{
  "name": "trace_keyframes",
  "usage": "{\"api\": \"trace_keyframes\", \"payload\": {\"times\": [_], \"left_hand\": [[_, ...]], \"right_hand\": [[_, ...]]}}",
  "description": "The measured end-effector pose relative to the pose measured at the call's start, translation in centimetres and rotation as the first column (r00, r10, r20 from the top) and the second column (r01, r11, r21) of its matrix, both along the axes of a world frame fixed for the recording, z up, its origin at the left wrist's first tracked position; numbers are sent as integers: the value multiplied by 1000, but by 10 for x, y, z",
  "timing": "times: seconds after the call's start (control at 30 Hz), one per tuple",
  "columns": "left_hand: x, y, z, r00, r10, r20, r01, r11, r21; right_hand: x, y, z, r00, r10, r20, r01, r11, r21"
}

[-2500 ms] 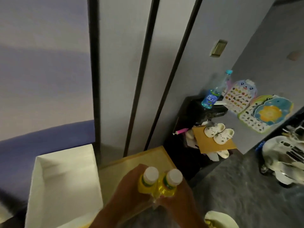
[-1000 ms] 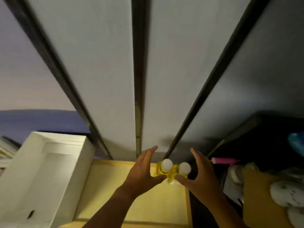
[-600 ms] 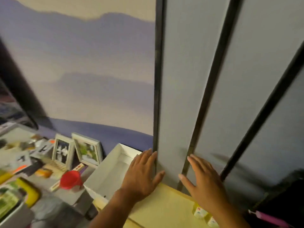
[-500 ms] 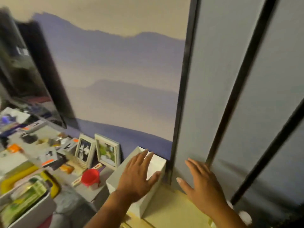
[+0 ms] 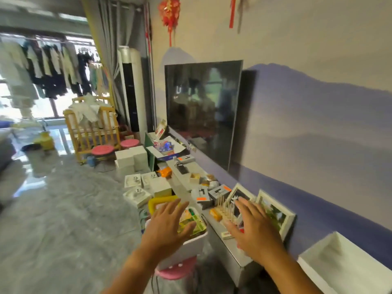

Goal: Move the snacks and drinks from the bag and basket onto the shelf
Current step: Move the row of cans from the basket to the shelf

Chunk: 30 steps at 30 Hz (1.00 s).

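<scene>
I have turned away from the shelf, where the two yellow bottles now stay out of view. My left hand and right hand are spread and empty, reaching toward the snacks in the white basket.

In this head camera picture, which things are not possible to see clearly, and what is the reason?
- White basket of green and yellow snack packets: left hand covers much of it; labels blurred.
- White-framed photo: right hand hides its lower part.
- Open white box: cut off by the right and bottom edges.
- The shelf and the bottles: out of view.
</scene>
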<state>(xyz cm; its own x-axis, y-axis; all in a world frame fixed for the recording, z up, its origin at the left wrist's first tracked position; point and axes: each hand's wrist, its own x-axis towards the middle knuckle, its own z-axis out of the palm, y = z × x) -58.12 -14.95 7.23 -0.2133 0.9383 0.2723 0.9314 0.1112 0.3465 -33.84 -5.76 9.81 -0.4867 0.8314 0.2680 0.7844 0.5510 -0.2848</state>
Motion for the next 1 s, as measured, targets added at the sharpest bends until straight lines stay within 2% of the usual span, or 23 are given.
{"api": "trace_keyframes", "payload": {"times": [0.17, 0.33, 0.53, 0.8, 0.9, 1.0], "left_hand": [[-120, -29, 2, 999, 50, 21, -50, 999, -17], [-191, 5, -22, 999, 42, 25, -39, 996, -84], [-263, 96, -55, 996, -75, 39, 80, 987, -142], [-349, 224, -72, 972, -233, 36, 235, 936, -262], [-370, 270, -88, 944, -331, 0, 317, 904, -286], [-382, 326, -114, 879, -477, 13, 455, 828, -327]], "right_hand": [[-129, -9, -2, 994, 103, 48, -103, 995, -14], [-197, 24, -26, 994, 83, 69, -78, 994, -70], [-251, 100, -65, 997, -25, 75, 35, 991, -128], [-310, 195, -105, 978, -200, 67, 210, 940, -270], [-324, 207, -120, 959, -270, 86, 283, 911, -299], [-339, 215, -142, 921, -370, 125, 390, 855, -342]]}}
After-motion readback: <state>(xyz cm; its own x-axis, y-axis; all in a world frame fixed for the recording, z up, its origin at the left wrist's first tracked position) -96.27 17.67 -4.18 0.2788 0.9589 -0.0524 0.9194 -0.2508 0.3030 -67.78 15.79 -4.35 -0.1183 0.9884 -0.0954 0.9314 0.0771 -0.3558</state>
